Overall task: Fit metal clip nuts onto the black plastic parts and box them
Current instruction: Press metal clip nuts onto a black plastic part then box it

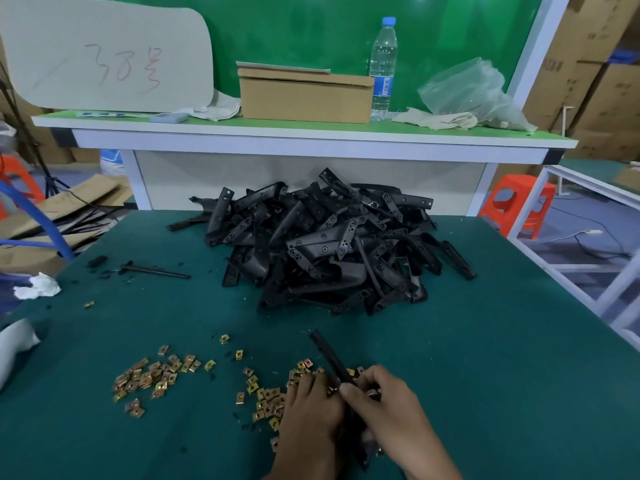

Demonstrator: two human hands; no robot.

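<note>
The right grip (pixel 384 407) pinched the black plastic part (pixel 329 355); the left grip (pixel 311 410) curled round it, above clip nuts (pixel 149 375) on the tabletop (pixel 485 375).

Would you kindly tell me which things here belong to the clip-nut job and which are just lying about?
Job: held black part, pile of black parts, clip nuts, cardboard box.
Lying about: water bottle, plastic bag, crumpled tissue, orange stool.

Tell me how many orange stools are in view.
2. The right stool stands on the floor beside the table; the left stool is at the frame's edge, partly hidden. Others may be hidden.
</note>
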